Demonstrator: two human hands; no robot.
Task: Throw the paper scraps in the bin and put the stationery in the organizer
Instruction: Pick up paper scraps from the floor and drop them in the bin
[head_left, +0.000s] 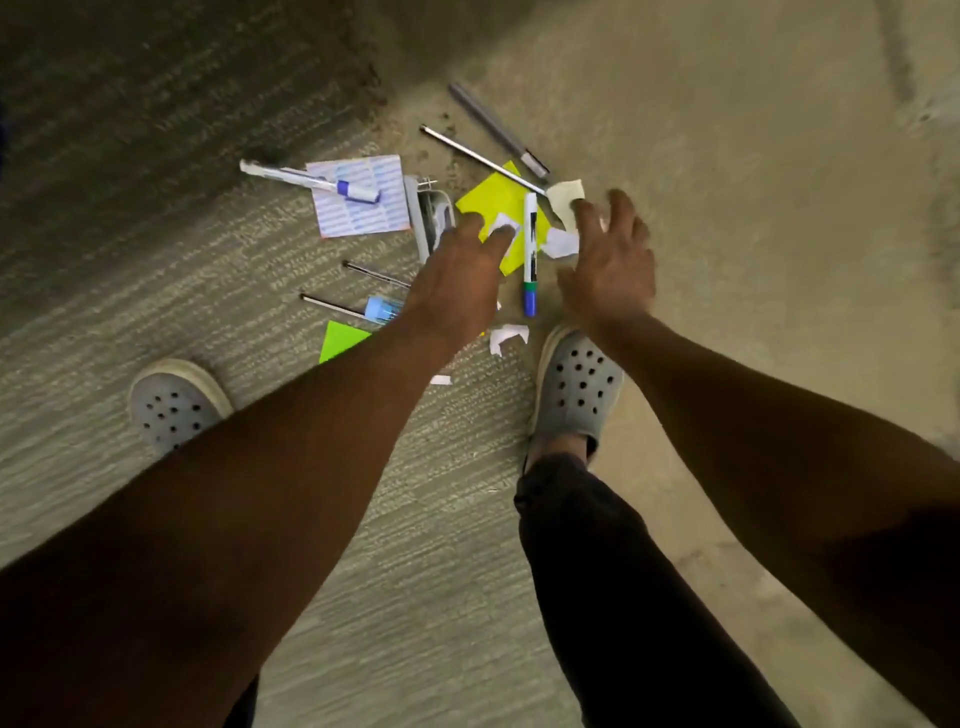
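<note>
Stationery and paper scraps lie scattered on the floor. My left hand (462, 270) reaches down and pinches a small white scrap (503, 224) between thumb and finger, over a yellow paper (488, 200). My right hand (608, 254) hovers with spread, curved fingers over a cream scrap (566, 200) and holds nothing. Between the hands lies a white marker (530, 249) with a blue cap. More white scraps (509, 335) lie near my right foot. No bin or organizer is in view.
A grey stapler (426, 213) sits left of the yellow paper. A label sheet (363, 208) carries another marker (311, 182). Thin pens (483, 158) lie at the back, two more pens (332, 306) and a green note (340, 340) to the left. My grey clogs (174, 402) stand on the floor.
</note>
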